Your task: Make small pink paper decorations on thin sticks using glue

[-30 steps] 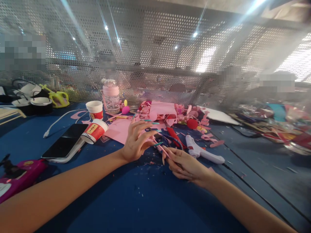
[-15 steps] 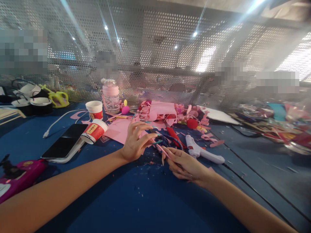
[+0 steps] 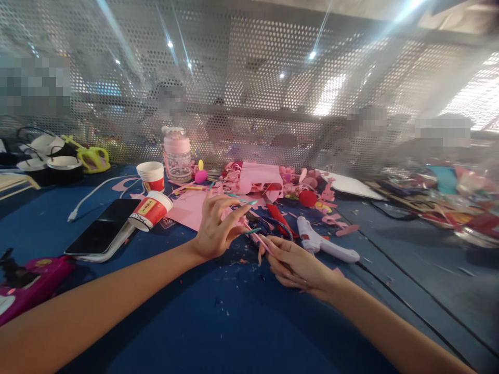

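Note:
My right hand [image 3: 294, 264] pinches a thin pink strip [image 3: 265, 243], perhaps paper or foam, between thumb and fingers. The strip points up and left toward my left hand [image 3: 218, 226]. That hand is open, its thumb and fingers curved and apart, with long teal nails. Its thumb nail lies close to the strip's far end; whether they touch I cannot tell. Just beyond the hands are dark-handled scissors or a similar tool [image 3: 271, 224], partly hidden, and a red tool [image 3: 278, 218]. A white glue gun [image 3: 327, 245] lies right of them.
A pink sheet [image 3: 187, 210] and a heap of pink scraps [image 3: 261, 179] lie behind the hands. To the left are a phone [image 3: 103, 228], a tipped paper cup [image 3: 151, 210], an upright cup [image 3: 150, 174] and a pink-lidded bottle [image 3: 177, 156]. A black cord [image 3: 405, 306] runs across the right.
The fingers of my left hand have lifted and spread a little further from its thumb. My right hand stays nearly in place, still holding the pink strip.

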Motion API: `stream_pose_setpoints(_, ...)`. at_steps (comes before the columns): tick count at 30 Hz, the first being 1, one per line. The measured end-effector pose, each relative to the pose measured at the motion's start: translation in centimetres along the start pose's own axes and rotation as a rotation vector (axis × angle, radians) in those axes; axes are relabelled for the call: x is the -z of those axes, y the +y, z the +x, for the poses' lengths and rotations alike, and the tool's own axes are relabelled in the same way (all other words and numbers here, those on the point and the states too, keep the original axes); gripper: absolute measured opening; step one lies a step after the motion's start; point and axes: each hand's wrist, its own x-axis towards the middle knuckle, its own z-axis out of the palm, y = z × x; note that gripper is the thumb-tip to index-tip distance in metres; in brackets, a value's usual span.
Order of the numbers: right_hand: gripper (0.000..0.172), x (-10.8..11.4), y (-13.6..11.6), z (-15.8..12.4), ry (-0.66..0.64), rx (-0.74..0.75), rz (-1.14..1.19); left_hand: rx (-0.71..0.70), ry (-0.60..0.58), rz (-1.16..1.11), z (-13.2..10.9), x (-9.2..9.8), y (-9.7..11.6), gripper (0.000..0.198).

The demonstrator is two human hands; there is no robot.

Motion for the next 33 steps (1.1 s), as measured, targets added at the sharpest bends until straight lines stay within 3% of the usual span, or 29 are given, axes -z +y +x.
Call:
stream_pose_setpoints(3,0.025,-0.03,0.14,0.08,0.005,0.018,-0.007,0.02,-0.006,-0.022,0.0,0.02,-0.04,0.043)
stream_pose_setpoints(8,0.025,0.04,0.38,0.21,0.006,0.037,-0.041,0.009,-0.04,-0.003,0.03,0.17,-0.03,0.028)
stream_pose_setpoints(25,0.026,0.13,0.38,0.25,0.024,0.019,-0.06,0.03,-0.046,0.068,0.27,0.16,0.27,0.016)
stream_pose_setpoints(27,0.026,0.15,0.42,0.28,0.024,0.021,-0.05,0.028,-0.057,0.05,0.14,0.16,0.17,0.022)
stream_pose_setpoints(30,0.026,0.03,0.39,0.31,0.046,0.043,-0.008,0.053,-0.039,-0.027,-0.07,0.09,0.01,0.052)
stream_pose_setpoints(33,0.027,-0.28,0.22,0.28,0.108,0.094,0.051,0.207,-0.035,-0.195,-0.12,-0.3,0.03,0.073)
